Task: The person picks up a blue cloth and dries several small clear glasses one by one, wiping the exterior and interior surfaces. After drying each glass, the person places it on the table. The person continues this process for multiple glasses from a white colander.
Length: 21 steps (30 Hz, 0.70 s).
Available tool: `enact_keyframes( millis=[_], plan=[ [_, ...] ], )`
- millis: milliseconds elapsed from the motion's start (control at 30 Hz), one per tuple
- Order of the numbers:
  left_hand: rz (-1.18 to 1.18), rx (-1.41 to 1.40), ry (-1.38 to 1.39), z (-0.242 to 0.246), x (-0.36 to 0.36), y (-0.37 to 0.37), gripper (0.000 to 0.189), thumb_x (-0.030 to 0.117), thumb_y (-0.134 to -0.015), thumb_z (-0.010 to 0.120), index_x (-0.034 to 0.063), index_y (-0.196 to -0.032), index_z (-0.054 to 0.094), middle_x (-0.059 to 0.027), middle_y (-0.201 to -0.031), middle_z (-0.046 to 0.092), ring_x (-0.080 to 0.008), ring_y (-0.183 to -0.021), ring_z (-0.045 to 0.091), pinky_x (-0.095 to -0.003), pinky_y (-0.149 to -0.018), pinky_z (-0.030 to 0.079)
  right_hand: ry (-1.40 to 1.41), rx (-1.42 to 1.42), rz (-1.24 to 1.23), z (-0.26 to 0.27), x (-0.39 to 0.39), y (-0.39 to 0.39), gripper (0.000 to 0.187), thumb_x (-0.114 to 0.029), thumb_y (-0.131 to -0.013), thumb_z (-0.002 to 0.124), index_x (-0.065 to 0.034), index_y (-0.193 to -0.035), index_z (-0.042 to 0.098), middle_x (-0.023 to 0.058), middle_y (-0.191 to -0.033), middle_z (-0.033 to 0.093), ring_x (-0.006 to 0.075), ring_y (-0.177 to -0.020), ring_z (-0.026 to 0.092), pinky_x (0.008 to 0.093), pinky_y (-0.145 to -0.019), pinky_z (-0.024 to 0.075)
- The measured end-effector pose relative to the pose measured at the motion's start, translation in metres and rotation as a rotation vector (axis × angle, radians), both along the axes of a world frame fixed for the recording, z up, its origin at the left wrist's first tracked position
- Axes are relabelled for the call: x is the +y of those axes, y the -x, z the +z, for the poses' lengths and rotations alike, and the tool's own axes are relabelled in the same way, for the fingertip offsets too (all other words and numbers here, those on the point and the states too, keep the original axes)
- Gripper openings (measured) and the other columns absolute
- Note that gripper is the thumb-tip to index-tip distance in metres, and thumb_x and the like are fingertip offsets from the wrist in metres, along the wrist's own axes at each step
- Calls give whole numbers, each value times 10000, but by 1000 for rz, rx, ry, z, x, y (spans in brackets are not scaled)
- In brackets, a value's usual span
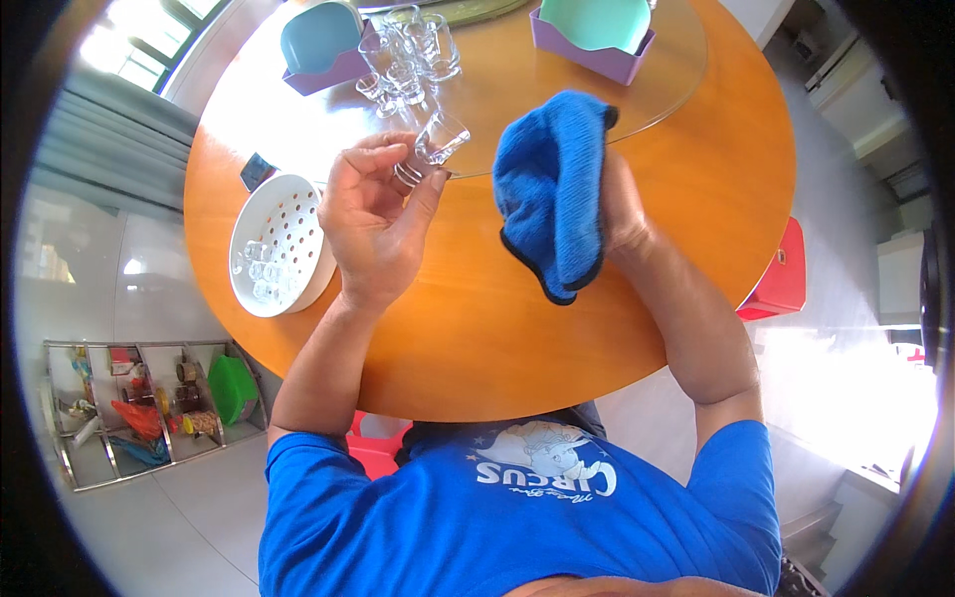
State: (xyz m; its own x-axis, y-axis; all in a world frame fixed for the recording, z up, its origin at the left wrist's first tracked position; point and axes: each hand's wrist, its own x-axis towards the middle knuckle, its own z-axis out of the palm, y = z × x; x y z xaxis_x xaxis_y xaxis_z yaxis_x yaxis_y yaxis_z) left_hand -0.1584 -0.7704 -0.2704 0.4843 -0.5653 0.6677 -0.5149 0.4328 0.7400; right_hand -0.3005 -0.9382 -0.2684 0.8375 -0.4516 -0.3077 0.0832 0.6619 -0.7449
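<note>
Between the thumb and fingers of my left hand [384, 216] is a small clear drinking glass [442, 139], tilted above the round table. To the right, my right hand [621, 198] grips a blue cloth with black edging [548, 186], which hangs bunched and hides most of the fingers. Glass and cloth are apart. Beyond the left hand, several clear glasses [436, 48] of different sizes stand close together. A white perforated plastic basket [322, 280] at the left holds several small glasses [265, 272].
The wooden round table [477, 358] carries a glass turntable [671, 89]. On it are a purple tray with a blue-grey container [321, 37] and a purple tray with a mint container [597, 26]. A small dark item [256, 172] lies beside the basket. A red stool [780, 272] stands right.
</note>
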Motion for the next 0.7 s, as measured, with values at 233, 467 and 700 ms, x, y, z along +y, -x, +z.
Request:
enact_keyframes(
  millis=[233, 467, 700],
  plan=[
    [1, -317, -26, 2, 0, 5, 257, -194, -822, 740, -70, -1025, 643, -189, -1199, 631, -225, -1015, 722, -309, -850, 633, 77, -20, 274, 8, 20, 5, 280, -273, -1049, 540, -40, -1172, 636, 90, -948, 669, 210, -806, 673, 402, -717, 595],
    [-184, 122, -476, 25, 13, 4, 223, 89, -1033, 632, -89, -1166, 652, -108, -884, 695, -122, -731, 678, -231, -599, 540, 1126, -271, 189, -30, 0, -11, 112, -93, -954, 631, -48, -1045, 677, 166, -900, 701, 306, -778, 693, 398, -690, 566],
    [-439, 779, -573, 19, 5, -7, 331, 318, -1107, 506, 46, -935, 587, -90, -622, 597, -132, -509, 561, -241, -384, 328, 2048, -337, -178, -27, -5, -10, 141, -83, -777, 708, -103, -890, 626, 113, -798, 662, 355, -670, 652, 448, -559, 524]
  ],
)
